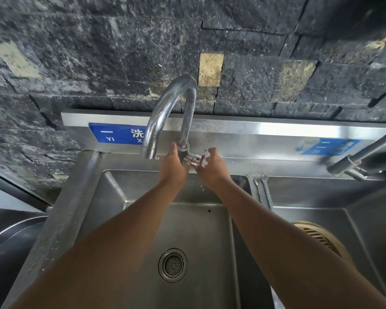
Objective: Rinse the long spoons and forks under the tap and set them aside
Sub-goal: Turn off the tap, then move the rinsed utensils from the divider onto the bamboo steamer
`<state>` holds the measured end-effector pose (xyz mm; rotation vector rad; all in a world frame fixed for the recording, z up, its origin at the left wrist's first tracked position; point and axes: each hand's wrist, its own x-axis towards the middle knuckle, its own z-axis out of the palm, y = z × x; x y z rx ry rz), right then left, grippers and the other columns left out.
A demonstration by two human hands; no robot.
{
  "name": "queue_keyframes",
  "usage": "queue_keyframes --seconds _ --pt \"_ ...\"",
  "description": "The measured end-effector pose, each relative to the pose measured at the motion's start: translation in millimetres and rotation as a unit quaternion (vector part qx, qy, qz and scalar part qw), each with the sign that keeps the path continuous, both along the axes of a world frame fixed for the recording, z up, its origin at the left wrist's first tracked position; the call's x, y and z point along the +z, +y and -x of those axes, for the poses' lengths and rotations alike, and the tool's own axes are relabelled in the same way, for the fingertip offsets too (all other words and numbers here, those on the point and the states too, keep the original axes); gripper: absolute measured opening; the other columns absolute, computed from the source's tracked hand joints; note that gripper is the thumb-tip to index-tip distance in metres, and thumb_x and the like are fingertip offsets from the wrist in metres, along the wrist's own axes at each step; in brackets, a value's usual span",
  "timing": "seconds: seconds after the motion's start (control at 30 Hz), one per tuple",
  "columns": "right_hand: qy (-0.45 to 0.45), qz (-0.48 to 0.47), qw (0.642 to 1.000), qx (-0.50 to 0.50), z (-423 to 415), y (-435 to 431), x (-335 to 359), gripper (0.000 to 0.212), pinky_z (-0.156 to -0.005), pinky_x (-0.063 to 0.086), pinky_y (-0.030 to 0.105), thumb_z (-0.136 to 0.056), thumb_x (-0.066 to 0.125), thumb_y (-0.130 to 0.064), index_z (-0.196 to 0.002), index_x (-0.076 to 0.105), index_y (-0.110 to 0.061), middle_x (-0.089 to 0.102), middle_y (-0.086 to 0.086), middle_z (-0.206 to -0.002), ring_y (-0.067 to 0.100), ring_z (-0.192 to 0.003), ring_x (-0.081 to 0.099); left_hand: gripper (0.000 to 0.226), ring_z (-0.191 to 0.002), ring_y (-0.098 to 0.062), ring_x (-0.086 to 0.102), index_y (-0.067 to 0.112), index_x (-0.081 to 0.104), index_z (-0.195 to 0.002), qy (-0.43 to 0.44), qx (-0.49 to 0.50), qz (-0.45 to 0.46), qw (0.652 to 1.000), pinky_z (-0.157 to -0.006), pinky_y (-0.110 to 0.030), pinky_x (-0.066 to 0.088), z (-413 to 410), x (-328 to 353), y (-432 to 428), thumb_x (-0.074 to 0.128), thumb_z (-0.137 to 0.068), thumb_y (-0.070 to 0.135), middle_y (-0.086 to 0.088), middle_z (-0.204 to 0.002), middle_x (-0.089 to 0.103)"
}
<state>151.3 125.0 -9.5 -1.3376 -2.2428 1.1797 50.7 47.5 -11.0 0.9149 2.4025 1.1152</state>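
Note:
A curved chrome tap [165, 112] rises from the back rim of a steel sink [112, 197]; no water runs from its spout. My left hand [173, 167] is wrapped around the tap's base. My right hand [212, 168] grips the cross-shaped tap handle [202, 158] that sticks out to the right of the base. No spoons or forks are visible in the sink or in either hand.
The left basin has a round drain [172, 265] in its floor. A second basin on the right holds a tan slotted strainer [321, 238]. A second tap pipe [363, 156] crosses at the right. A dark stone wall stands behind; a metal lid or pot [9, 239] sits at the left.

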Motion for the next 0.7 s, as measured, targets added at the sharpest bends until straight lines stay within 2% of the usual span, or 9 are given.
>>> queue_keyframes --seconds 0.07,0.13,0.2,0.27,0.33,0.4,0.47,0.6,0.7 --pt "0.009 0.027 1.0 0.004 -21.5 -7.6 9.7 0.059 -0.075 0.055 0.028 -0.089 0.069 -0.019 -0.138 0.037 -0.019 0.059 0.007 -0.127 0.017 -0.099 0.062 0.06 -0.119 -0.032 0.059 0.007 0.04 -0.145 -0.029 0.011 -0.018 0.999 -0.099 -0.042 0.047 -23.1 2.6 -12.2 0.063 -0.089 0.008 -0.014 -0.13 0.063" --pt "-0.001 0.037 0.999 0.006 -51.2 -13.9 14.7 0.054 -0.061 0.043 0.016 -0.087 0.068 -0.019 -0.135 0.044 -0.023 0.064 -0.001 -0.113 0.009 -0.085 0.06 0.056 -0.119 -0.032 0.059 0.009 0.043 -0.143 -0.062 -0.002 -0.001 0.998 -0.1 -0.04 0.046 -52.7 -1.4 -25.7 0.055 -0.088 0.002 -0.014 -0.131 0.062" --pt "-0.022 0.024 0.999 -0.004 -86.4 -16.0 15.5 0.043 -0.058 0.038 0.014 -0.086 0.066 -0.021 -0.127 0.054 -0.023 0.066 -0.005 -0.102 0.01 -0.082 0.06 0.055 -0.11 -0.029 0.062 0.014 0.044 -0.143 -0.097 -0.025 0.022 0.995 -0.091 -0.036 0.049 -84.9 -9.1 -37.2 0.05 -0.088 0.004 -0.01 -0.128 0.063" --pt "-0.032 0.012 0.999 -0.03 -122.3 -12.5 14.5 0.032 -0.059 0.041 0.016 -0.086 0.065 -0.019 -0.118 0.063 -0.019 0.071 0.0 -0.101 0.014 -0.083 0.063 0.053 -0.103 -0.028 0.063 0.015 0.046 -0.141 -0.116 -0.038 0.024 0.992 -0.086 -0.037 0.053 -116.7 -15.5 -41.9 0.052 -0.089 0.008 -0.009 -0.124 0.064" --pt "-0.032 0.008 0.998 -0.062 -156.1 -4.0 9.8 0.024 -0.059 0.047 0.018 -0.087 0.062 -0.015 -0.109 0.068 -0.016 0.075 0.008 -0.096 0.018 -0.079 0.067 0.052 -0.104 -0.027 0.063 0.013 0.047 -0.139 -0.12 -0.045 0.018 0.992 -0.091 -0.04 0.052 -146.9 -22.7 -38.7 0.056 -0.088 0.01 -0.01 -0.123 0.065" --pt "-0.043 0.002 0.995 -0.093 -187.5 6.5 0.8 0.018 -0.068 0.054 0.025 -0.087 0.058 -0.015 -0.099 0.071 -0.017 0.076 0.011 -0.09 0.026 -0.08 0.07 0.055 -0.106 -0.025 0.062 0.015 0.045 -0.141 -0.144 -0.05 0.022 0.988 -0.093 -0.04 0.051 -177.2 -32.5 -32.1 0.056 -0.087 0.009 -0.011 -0.127 0.062" --pt "-0.052 -0.004 0.993 -0.104 -214.3 19.8 -12.0 0.017 -0.077 0.057 0.035 -0.087 0.056 -0.018 -0.095 0.071 -0.017 0.075 0.011 -0.086 0.031 -0.082 0.071 0.062 -0.116 -0.025 0.059 0.016 0.04 -0.144 -0.166 -0.051 0.035 0.984 -0.098 -0.041 0.049 -205.9 -44.4 -21.2 0.058 -0.085 0.01 -0.012 -0.135 0.057" --pt "-0.077 0.016 0.994 -0.081 -250.7 40.7 -43.9 0.017 -0.077 0.059 0.043 -0.085 0.056 -0.02 -0.09 0.071 -0.015 0.074 0.01 -0.088 0.032 -0.083 0.071 0.087 -0.137 -0.025 0.04 0.015 0.026 -0.151 -0.199 -0.007 0.05 0.979 -0.111 -0.037 0.036 -268.1 -71.2 -8.6 0.074 -0.08 0.032 -0.011 -0.151 0.038" --pt "-0.091 0.022 0.994 -0.053 -261.3 48.1 -62.6 0.018 -0.074 0.06 0.04 -0.087 0.058 -0.027 -0.089 0.071 -0.014 0.074 0.008 -0.085 0.03 -0.079 0.071 0.101 -0.134 -0.026 0.042 0.015 0.021 -0.151 -0.188 0.05 0.058 0.979 -0.097 -0.028 0.037 -308.5 -87.9 -11.3 0.079 -0.074 0.045 -0.008 -0.149 0.036"
